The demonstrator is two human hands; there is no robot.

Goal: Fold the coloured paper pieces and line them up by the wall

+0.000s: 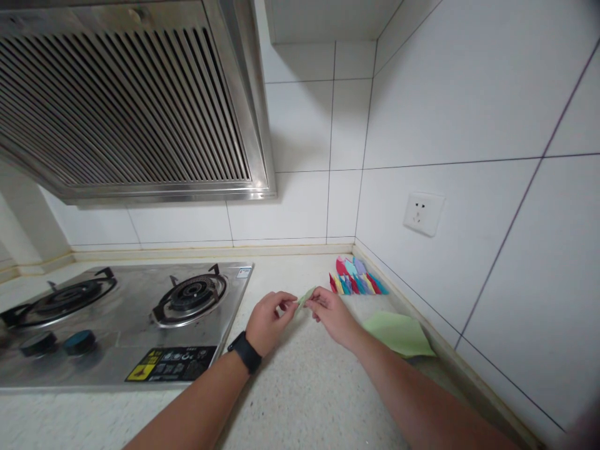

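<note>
Between my two hands, above the speckled countertop [285,400], is a small piece of folded light-green paper [305,296]. My left hand [269,320], with a black watch on its wrist, pinches the paper's lower left part. On the other side, my right hand [334,312] grips its upper right end between thumb and fingers. The fingers cover much of the paper, so its exact folds cannot be made out. Beside my right forearm lies a larger light-green paper sheet [398,332], partly hidden by the arm.
Several small colourful folded paper pieces [356,278] stand grouped in the back corner. A steel gas stove [126,337] with two burners takes up the left, below a slatted range hood [126,112]. The tiled right wall carries a power socket [424,214].
</note>
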